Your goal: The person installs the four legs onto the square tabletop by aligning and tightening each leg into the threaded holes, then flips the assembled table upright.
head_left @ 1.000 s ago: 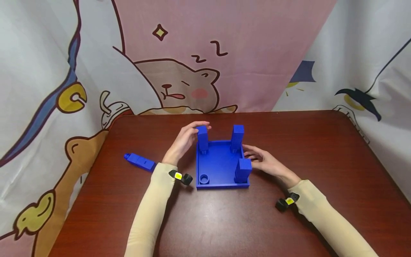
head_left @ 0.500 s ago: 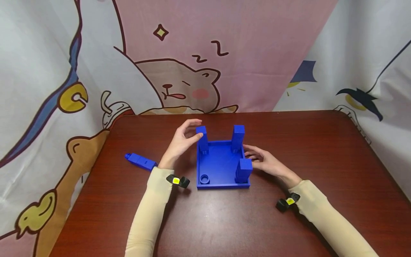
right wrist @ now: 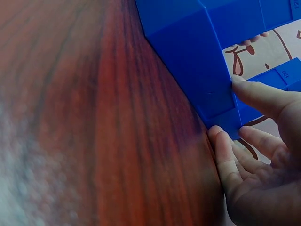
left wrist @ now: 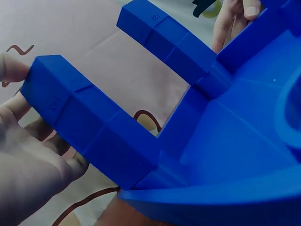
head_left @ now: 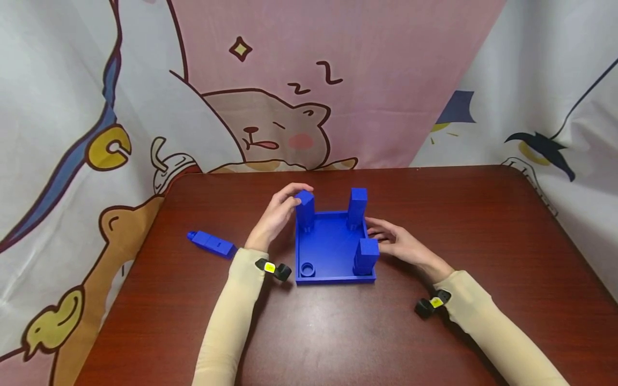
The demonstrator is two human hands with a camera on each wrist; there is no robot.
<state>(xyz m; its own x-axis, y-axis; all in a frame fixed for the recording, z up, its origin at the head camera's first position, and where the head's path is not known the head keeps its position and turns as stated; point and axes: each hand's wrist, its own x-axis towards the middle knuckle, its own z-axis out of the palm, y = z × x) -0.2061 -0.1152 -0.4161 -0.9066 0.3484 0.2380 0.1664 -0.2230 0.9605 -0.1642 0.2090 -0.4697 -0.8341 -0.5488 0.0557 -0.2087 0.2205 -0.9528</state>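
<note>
A square blue tray [head_left: 328, 249] with a low rim lies on the table. Blue square posts stand upright at three of its corners: the far-left post [head_left: 306, 212], the far-right post [head_left: 357, 208] and the near-right post [head_left: 365, 257]. The near-left corner holds a round socket [head_left: 307, 269]. My left hand [head_left: 274, 219] grips the top of the far-left post between thumb and fingers; the left wrist view shows this post [left wrist: 94, 122] running down to its corner. On the right side, my right hand [head_left: 403, 244] holds the tray's wall, thumb on the rim and fingertips low outside.
Another blue post [head_left: 212, 244] with a narrow round end lies on its side, left of the left wrist. A patterned cloth [head_left: 376, 80] hangs behind the brown table [head_left: 328, 338].
My left hand drew back slightly with the thumb coming across the post, then went forward again. The far-left post has turned about its upright axis. My right hand stays put.
</note>
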